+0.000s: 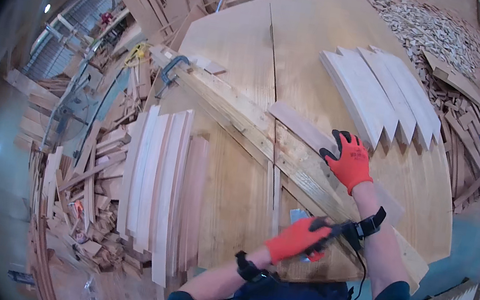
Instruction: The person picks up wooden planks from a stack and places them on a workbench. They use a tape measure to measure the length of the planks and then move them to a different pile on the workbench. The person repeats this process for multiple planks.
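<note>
My right hand, in a red glove with black fingertips, straddles a narrow pale board, thumb on the near side and fingers on the far side. That board lies along a long, thick wooden beam that crosses the table slantwise. Nearer to me, my left hand, gloved alike, is slightly blurred over the front part of the table, with its fingers curled. A light bluish piece shows beyond it and a small red and grey part below it. What the left fingers hold is hidden.
A C-clamp grips the beam's far left end on the wooden tabletop. Pale curved slats lie at the left, and several zigzag-ended boards at the far right. Scrap wood and offcuts heap around the table.
</note>
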`<state>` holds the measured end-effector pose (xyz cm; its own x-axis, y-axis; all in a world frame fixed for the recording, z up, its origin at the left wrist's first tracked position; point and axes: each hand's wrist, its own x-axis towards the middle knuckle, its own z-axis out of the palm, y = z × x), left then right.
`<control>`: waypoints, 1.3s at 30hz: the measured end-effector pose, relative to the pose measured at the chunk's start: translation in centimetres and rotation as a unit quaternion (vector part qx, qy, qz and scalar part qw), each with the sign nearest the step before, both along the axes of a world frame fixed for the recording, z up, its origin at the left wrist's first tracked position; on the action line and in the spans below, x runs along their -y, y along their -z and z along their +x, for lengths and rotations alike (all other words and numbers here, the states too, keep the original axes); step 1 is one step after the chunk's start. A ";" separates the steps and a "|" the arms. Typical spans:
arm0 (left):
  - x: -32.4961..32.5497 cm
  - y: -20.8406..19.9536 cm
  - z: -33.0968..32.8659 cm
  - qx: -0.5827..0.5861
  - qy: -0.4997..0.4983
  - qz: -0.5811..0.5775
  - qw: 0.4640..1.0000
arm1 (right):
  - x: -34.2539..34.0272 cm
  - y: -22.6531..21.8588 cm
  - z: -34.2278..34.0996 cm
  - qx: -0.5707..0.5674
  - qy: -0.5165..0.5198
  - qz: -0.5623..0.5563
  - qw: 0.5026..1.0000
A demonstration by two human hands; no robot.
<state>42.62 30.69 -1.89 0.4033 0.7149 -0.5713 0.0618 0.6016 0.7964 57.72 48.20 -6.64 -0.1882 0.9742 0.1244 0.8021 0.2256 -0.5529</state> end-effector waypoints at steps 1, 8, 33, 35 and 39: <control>0.2 1.2 -2.1 0.005 -0.027 0.067 0.997 | 0.0 0.3 -0.4 0.031 -0.023 -0.024 0.999; -0.2 6.3 -15.7 -0.409 -0.207 0.264 0.849 | -1.5 2.0 -1.1 0.175 -0.043 -0.090 0.980; -5.5 11.9 -22.0 -0.664 -0.143 0.348 0.646 | -4.0 3.4 -5.9 0.176 -0.039 -0.037 0.983; -5.6 12.1 -21.9 -0.664 -0.144 0.357 0.641 | -3.9 3.4 -5.7 0.130 -0.013 -0.043 0.990; -5.8 12.0 -22.0 -0.665 -0.146 0.361 0.638 | -4.1 3.5 -4.3 -0.266 0.056 -0.250 0.929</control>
